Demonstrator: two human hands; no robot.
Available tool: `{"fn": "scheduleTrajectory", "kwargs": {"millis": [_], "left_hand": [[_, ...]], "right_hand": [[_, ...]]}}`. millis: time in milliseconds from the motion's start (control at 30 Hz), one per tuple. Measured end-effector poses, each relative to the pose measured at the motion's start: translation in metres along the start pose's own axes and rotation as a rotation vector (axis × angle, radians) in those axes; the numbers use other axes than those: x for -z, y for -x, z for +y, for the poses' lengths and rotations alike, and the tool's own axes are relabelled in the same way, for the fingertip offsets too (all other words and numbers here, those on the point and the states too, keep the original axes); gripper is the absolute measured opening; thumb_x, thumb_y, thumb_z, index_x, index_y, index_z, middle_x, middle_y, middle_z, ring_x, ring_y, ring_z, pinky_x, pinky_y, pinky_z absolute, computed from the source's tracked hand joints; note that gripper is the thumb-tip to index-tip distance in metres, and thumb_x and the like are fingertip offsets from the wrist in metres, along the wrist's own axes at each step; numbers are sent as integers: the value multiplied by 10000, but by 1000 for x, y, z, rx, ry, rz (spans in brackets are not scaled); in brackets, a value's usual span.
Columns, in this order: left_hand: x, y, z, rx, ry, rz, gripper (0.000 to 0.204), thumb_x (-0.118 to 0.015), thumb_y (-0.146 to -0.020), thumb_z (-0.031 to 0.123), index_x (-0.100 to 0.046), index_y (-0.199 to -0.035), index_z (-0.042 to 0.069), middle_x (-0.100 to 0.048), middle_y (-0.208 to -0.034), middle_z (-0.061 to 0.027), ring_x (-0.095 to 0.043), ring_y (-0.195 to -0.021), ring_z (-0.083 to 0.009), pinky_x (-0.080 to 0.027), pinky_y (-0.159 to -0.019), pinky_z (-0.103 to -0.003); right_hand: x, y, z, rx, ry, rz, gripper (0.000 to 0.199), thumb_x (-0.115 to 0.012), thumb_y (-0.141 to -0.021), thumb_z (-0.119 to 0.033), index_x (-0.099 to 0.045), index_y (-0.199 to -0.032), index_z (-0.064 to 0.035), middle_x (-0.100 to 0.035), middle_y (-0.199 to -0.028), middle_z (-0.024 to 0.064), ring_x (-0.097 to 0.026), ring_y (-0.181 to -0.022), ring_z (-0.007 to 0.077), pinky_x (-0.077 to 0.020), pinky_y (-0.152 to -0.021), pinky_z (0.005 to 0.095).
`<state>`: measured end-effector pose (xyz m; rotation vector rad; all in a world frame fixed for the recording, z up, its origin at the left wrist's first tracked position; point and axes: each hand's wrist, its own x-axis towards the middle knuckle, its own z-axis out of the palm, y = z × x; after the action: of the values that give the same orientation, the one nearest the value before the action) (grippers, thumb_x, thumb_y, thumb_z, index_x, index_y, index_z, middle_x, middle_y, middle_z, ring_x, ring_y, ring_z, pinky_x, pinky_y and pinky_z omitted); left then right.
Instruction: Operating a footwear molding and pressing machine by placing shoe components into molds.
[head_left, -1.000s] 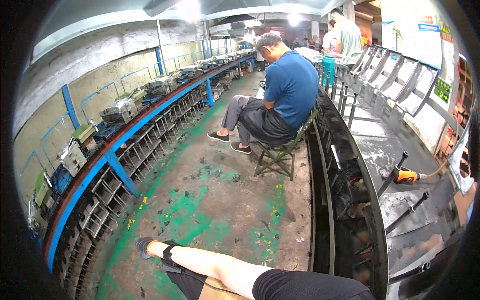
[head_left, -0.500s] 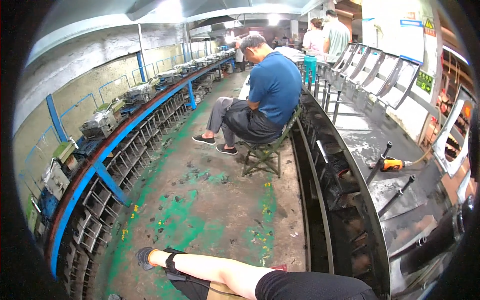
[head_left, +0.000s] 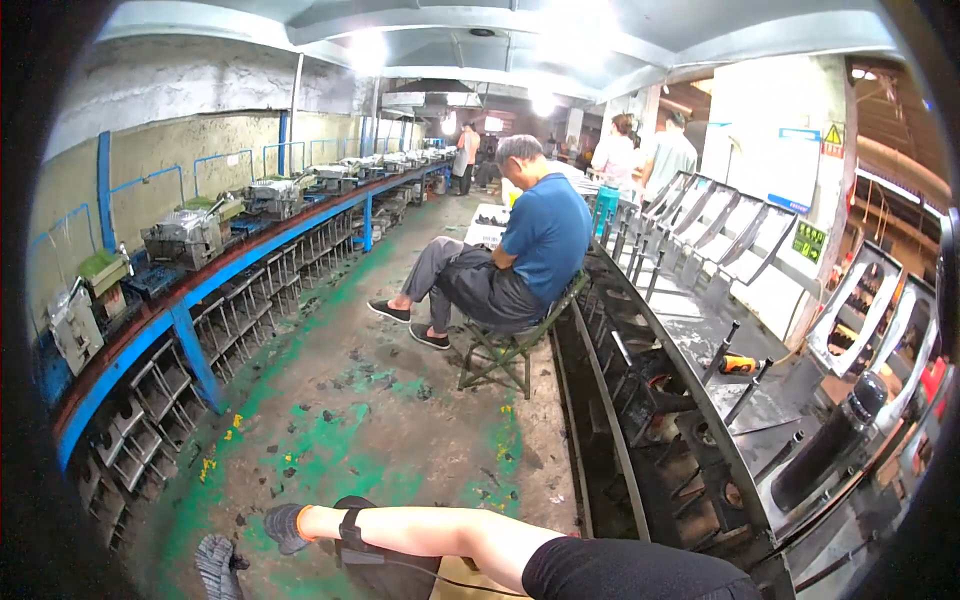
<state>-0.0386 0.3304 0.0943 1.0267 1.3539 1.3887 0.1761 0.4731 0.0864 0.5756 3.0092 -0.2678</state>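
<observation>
My right arm, in a short black sleeve, reaches across the lower edge toward the left. A black strap [head_left: 352, 532] with a thin cable circles its wrist. My right hand [head_left: 287, 528] wears a dark grey knit glove with an orange cuff; its fingers point away and are hidden. My left hand [head_left: 215, 568], in a ribbed grey glove, shows at the lower left edge, partly cut off. A small dark bit [head_left: 240, 563] lies against or beside it; I cannot tell which. Beneath my right forearm is a dark rounded shape [head_left: 385, 575], partly covered.
A person in a blue shirt [head_left: 548, 222] sits ahead on a folding stool [head_left: 505, 355]. Blue-framed benches [head_left: 185, 345] with metal moulds [head_left: 185, 235] line the left. At right runs a dark metal trough [head_left: 625, 420] beside black posts and panels. Dark scraps litter the green-brown floor.
My view has tilted upward and shifted right. My left hand has come into view at the lower left. My right hand stays near the same spot; the seated person remains seated.
</observation>
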Motion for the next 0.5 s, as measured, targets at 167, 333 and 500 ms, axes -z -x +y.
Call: {"fn": "scheduleTrajectory", "kwargs": {"millis": [167,333,500], "left_hand": [[46,27,-40,-112,1,132,146,-668,-875,97,-610,-986,21,-647,-878,-68,-622,-649,-160,-529,-534,-302],[19,24,-1,-107,26,204,132,-636,-898,120,-574,-792,72,-579,-678,-22,-541,-534,-131,-423,-473,-291],[22,34,4,-115,-12,306,53,-639,-898,38,-604,-859,32,-600,-695,-42,-557,-545,-125,-460,-470,-280]], "right_hand": [[41,-42,-77,16,-209,51,339,-677,-694,-307,-724,-823,3,-683,-833,242,-665,-827,430,-527,-732,505],[58,-71,-75,70,-234,146,298,-684,-747,-298,-711,-832,-14,-683,-855,241,-672,-835,429,-524,-717,502],[24,-83,-74,219,-321,343,238,-659,-787,-273,-660,-800,-36,-641,-758,238,-636,-744,443,-495,-656,516]]}}
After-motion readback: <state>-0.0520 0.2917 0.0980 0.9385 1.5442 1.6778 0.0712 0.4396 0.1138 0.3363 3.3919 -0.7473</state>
